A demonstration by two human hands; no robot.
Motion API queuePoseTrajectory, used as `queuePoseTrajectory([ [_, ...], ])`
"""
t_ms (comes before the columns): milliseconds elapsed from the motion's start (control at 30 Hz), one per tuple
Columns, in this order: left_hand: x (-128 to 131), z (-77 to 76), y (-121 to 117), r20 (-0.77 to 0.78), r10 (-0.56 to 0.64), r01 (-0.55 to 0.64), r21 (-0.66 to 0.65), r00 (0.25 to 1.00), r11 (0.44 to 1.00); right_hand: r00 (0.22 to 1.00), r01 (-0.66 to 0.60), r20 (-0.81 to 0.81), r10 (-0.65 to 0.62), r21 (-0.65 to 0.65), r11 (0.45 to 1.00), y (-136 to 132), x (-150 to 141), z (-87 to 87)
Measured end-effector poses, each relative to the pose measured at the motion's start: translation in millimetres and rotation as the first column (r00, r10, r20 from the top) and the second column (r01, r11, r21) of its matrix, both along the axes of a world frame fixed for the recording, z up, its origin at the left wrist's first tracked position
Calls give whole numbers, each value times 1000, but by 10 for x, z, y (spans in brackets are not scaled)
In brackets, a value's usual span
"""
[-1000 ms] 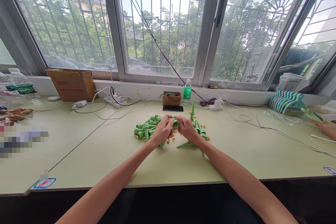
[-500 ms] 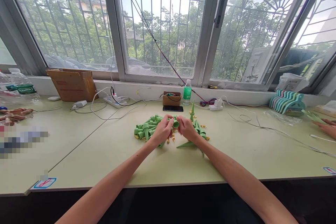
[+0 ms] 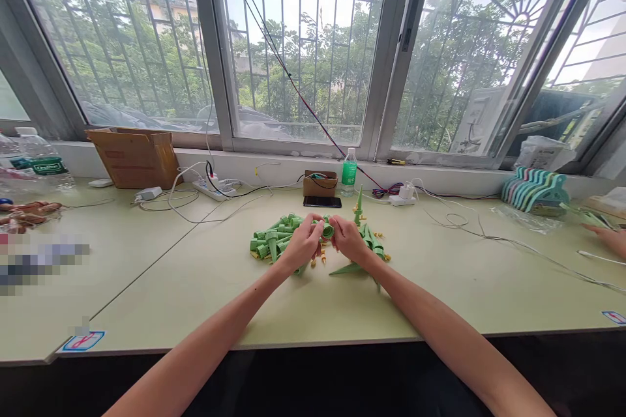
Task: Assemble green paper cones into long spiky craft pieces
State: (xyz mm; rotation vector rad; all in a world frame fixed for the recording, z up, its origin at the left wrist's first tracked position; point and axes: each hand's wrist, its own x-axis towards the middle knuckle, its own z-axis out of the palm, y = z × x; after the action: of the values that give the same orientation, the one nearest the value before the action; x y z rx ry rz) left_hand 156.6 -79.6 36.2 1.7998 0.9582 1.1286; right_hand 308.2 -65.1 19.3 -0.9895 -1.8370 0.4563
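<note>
Above the middle of the table, a green plastic watering spike [image 3: 328, 230] is held with its round hollow end facing me. My left hand [image 3: 308, 238] is closed around it from the left, thumb near the rim. From the right, the closed fingers of my right hand [image 3: 346, 237] pinch the same piece. A heap of similar green spikes [image 3: 272, 241] lies beside and behind my left hand. More spikes [image 3: 374, 244] lie partly hidden behind my right hand, and one spike [image 3: 358, 208] stands upright there. Small yellow-orange pieces [image 3: 323, 257] are scattered among them.
A black phone [image 3: 322, 202] lies before a small cardboard box [image 3: 320, 184], beside a green-labelled bottle [image 3: 349, 172]. Cables and a power strip [image 3: 214, 189] run along the back. Teal hangers [image 3: 535, 190] stand at right, near another person's hand [image 3: 606, 238]. A larger carton [image 3: 134, 158] stands left.
My hands and the spike between them stay in nearly the same place. At the far right edge, the other person's hand and the green item by it have shifted slightly.
</note>
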Motion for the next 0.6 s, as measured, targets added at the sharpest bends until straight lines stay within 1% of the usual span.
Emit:
queuePoseTrajectory([
  [600,-14,-31,25,-28,0,0,3,1000,1000,1000,-12,-3,12,-14,1000,2,-3,0],
])
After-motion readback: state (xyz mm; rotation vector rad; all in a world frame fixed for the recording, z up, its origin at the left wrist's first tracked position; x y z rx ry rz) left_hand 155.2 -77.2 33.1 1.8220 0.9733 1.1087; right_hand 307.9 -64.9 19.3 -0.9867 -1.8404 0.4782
